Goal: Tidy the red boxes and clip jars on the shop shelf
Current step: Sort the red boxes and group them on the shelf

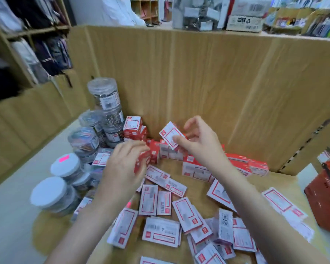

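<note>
Several small red-and-white boxes [160,231] lie scattered on the wooden shelf [170,168]. A few more boxes [132,127] stand stacked against the back panel. My right hand [200,141] pinches one red-and-white box [171,137] and holds it tilted above the row at the back. My left hand [124,164] grips another red box [143,159] low over the shelf. Clear clip jars [105,96] stand stacked at the left. Two jars with white lids [65,164] sit nearer the front left.
A tall wooden back panel [208,73] closes the shelf behind. A red shopping basket [326,195] stands at the right edge. Bags hang on racks at the far left. More stock [244,18] sits on top of the panel.
</note>
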`<state>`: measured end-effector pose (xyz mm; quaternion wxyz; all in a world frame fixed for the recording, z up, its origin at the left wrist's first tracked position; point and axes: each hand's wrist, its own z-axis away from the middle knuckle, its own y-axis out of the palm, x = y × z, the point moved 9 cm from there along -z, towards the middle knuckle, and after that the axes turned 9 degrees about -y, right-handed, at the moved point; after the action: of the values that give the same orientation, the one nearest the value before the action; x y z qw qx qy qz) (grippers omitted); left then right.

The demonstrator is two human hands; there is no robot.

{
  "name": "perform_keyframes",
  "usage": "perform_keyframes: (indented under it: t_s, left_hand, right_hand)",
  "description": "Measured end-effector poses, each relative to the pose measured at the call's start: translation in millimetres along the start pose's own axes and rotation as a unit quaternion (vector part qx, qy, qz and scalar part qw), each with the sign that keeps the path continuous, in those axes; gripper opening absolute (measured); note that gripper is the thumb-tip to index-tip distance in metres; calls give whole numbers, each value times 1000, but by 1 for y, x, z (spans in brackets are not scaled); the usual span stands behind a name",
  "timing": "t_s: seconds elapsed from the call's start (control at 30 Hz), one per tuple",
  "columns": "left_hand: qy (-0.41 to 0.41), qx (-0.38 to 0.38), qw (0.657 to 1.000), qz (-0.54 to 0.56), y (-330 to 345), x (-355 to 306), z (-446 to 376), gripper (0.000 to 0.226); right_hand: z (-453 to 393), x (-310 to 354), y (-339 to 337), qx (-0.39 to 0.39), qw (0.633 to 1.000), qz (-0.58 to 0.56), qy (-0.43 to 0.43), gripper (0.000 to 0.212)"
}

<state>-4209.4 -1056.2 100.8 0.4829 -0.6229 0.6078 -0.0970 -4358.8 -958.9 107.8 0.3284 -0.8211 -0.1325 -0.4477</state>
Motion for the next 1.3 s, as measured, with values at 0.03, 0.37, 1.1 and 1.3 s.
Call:
perform_keyframes:
  t_s: [0.03,0.37,1.1,1.3]
  left_hand:
    - [12,0,1000,-28,-3,5,3,28]
    - [62,16,986,-153,3,27,11,34]
    - [136,363,915,108,100,-44,73,58]
    - [131,419,893,101,116,-39,67,38]
  right_hand:
    - [-7,-3,12,1,999,34,10,30]
    - [-33,20,81,40,923,379,-62,26]
    - [120,-19,-64,64,959,274,-6,10]
    - [146,-19,-44,160,953,255,-23,24]
